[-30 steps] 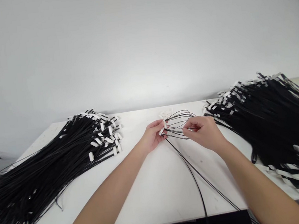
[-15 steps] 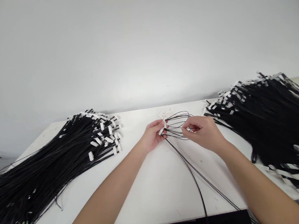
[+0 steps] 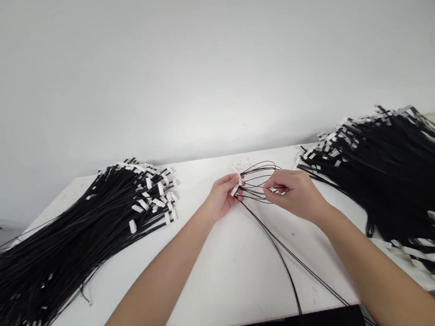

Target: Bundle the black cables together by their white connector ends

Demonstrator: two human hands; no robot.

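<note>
Between thumb and fingers, my left hand (image 3: 223, 197) grips a small white connector (image 3: 235, 188) at the middle of the table. Thin black wires (image 3: 255, 172) fan out from it to the right in loose loops. My right hand (image 3: 288, 189) is closed in a pinch at these wires; its fingertips cover the exact piece held. Longer black cables (image 3: 276, 247) run from below the left hand down over the table's front edge. Behind the connector lie several small white connectors (image 3: 243, 164).
A large heap of black cables (image 3: 74, 240) with white connector ends covers the table's left side. Another heap (image 3: 397, 175) with white ends lies on the right. Behind the white table (image 3: 222, 282) rises a pale wall (image 3: 207, 65).
My right hand has shifted very slightly left along the wires. The left hand and the connector hold their place.
</note>
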